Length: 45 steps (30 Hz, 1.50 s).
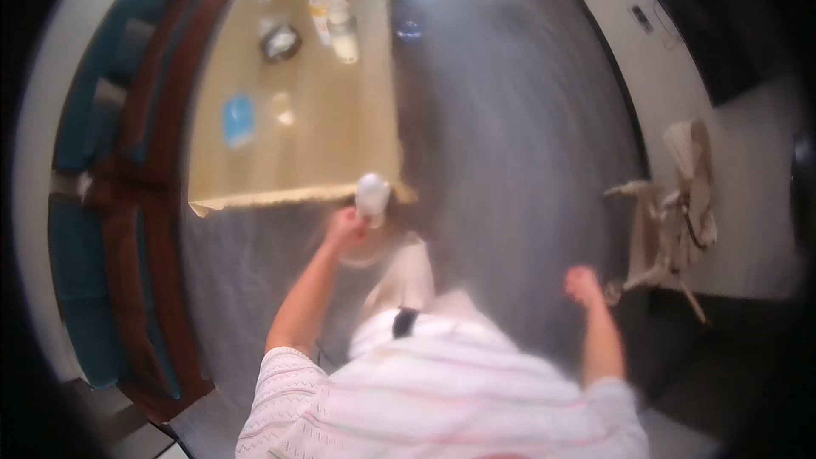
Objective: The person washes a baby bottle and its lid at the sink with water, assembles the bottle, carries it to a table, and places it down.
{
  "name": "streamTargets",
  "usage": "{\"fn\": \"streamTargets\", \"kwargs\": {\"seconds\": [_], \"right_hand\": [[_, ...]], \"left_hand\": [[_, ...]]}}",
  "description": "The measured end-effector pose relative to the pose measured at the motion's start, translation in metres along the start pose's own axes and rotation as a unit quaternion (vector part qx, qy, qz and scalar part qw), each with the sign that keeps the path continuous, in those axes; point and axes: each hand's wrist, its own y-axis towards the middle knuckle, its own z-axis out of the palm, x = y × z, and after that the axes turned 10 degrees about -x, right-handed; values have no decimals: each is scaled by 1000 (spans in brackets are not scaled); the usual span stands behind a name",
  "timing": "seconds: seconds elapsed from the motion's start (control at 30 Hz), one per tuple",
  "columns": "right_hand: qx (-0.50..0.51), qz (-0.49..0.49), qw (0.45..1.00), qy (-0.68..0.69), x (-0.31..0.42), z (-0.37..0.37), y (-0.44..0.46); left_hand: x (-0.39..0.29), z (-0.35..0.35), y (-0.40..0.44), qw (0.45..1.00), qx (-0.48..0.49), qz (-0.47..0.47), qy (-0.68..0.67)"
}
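Note:
In front of my body, my left hand (348, 228) is closed around a small whitish container (372, 195), held just past the near edge of the table (297, 166). Motion blur hides the container's details. Out to the right side, away from any object, my right hand (582, 285) has its fingers curled in, and nothing shows in it. On the table lie a blue packet (238, 121) and a small pale item (282, 108).
Farther along the table are a pale bottle (343, 34), a white and yellow tub (323, 7) and a dark round dish (280, 42). A wooden sofa with teal cushions (81, 246) lines the left. At right, a beige cloth-draped stand (654, 229) is near the wall.

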Motion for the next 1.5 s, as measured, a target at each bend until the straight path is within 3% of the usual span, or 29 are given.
{"fn": "streamTargets", "kwargs": {"seconds": [0.07,0.2,0.23,0.33,0.47,0.53,0.63,0.67,0.77,0.83,0.87,0.93,1.13,1.23,1.3,1.37,1.5], "right_hand": [[-7,-117,993,31,94,5,31],[52,-138,986,81,216,32,78],[70,-130,986,80,228,31,92],[132,-118,979,-98,231,25,151],[119,1,992,-42,214,4,176],[163,71,978,-112,223,-11,200],[141,87,965,-205,264,-21,254],[115,102,977,-149,282,-25,271],[217,106,970,34,292,-32,412],[122,-12,982,-147,429,-13,386],[142,-37,966,-212,477,-13,395],[139,-97,969,-178,546,1,437],[149,-254,924,-244,735,65,499],[205,-255,927,-185,762,101,522],[221,-316,891,-241,770,112,499],[224,-238,905,-271,778,124,494],[248,-173,903,-305,812,152,526]], "left_hand": [[-23,8,22,1000,-4,-26,-9],[-71,23,103,998,-38,-28,-39],[-83,27,126,996,-32,-33,-80],[-125,54,197,999,-42,-17,-16],[-188,76,258,997,-53,-5,-50],[-211,88,290,994,-64,-4,-90],[-247,95,323,987,-94,-15,-128],[-262,95,331,984,-106,-16,-143],[-274,104,386,974,-157,-43,-160],[-294,98,409,962,-206,-42,-175],[-303,106,417,954,-221,-56,-194],[-315,105,440,940,-244,-44,-235],[-352,101,504,907,-323,-56,-265],[-349,90,551,902,-353,-55,-241],[-348,83,578,894,-362,-52,-257],[-352,76,613,887,-376,-63,-261],[-364,44,725,880,-403,-103,-227]]}}
